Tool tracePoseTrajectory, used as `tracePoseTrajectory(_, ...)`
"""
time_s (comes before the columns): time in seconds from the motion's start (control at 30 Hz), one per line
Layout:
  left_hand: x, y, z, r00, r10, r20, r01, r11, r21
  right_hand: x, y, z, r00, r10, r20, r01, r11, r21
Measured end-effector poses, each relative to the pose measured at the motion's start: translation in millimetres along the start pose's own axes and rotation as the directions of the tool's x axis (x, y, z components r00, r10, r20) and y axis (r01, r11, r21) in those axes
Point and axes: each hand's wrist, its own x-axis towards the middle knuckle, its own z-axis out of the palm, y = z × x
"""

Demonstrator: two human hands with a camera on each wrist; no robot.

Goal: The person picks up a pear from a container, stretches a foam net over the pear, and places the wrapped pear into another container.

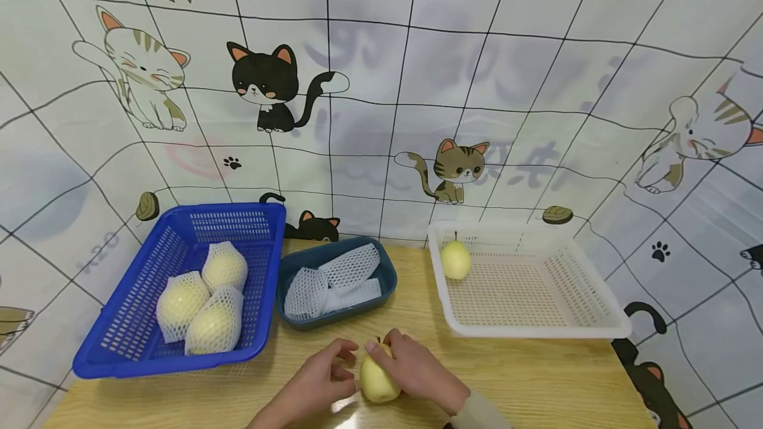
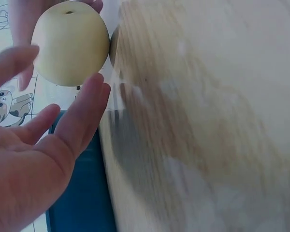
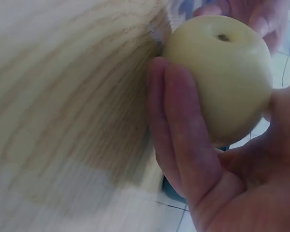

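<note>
A pale yellow pear point(image 1: 379, 379) with a short stem is at the table's front, and my right hand point(image 1: 422, 371) grips it from the right. In the right wrist view, the fingers of that hand lie along one side of the pear point(image 3: 227, 82), whose dimpled end faces the camera. My left hand point(image 1: 318, 376) is just left of the pear with its fingers loosely bent and parted. The left wrist view shows these fingers point(image 2: 82, 113) close to the pear point(image 2: 70, 46), holding nothing.
On the left, a blue basket point(image 1: 271, 283) holds three pears in white foam nets point(image 1: 214, 323). A dark teal bin point(image 1: 390, 277) with loose foam nets point(image 1: 352, 267) stands at the middle back. One bare pear point(image 1: 456, 260) sits in the white basket point(image 1: 536, 331) at right.
</note>
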Motion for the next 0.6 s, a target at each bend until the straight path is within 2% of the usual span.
tracePoseTrajectory(0.17, 0.1, 1.1, 3.7, 0.998, -0.043, 0.038, 0.046, 0.995, -0.089, -7, 7, -6, 0.999, -0.024, 0.029, 0.021, 0.995, 0.102)
tracePoseTrajectory(0.33, 5.8, 4.1, 11.5, 0.996, -0.069, 0.053, 0.073, 0.994, -0.076, -18, 17, -12, 0.998, -0.029, 0.061, 0.018, 0.985, 0.172)
tracePoseTrajectory(0.47, 10.9, 2.8, 16.1, 0.995, -0.076, 0.069, 0.08, 0.995, -0.054, -27, 25, -14, 0.991, -0.036, 0.125, -0.008, 0.943, 0.333)
tracePoseTrajectory(0.6, 11.6, -1.0, 18.0, 0.994, -0.066, 0.084, 0.074, 0.993, -0.095, -35, 32, -17, 0.984, -0.039, 0.171, -0.045, 0.887, 0.459)
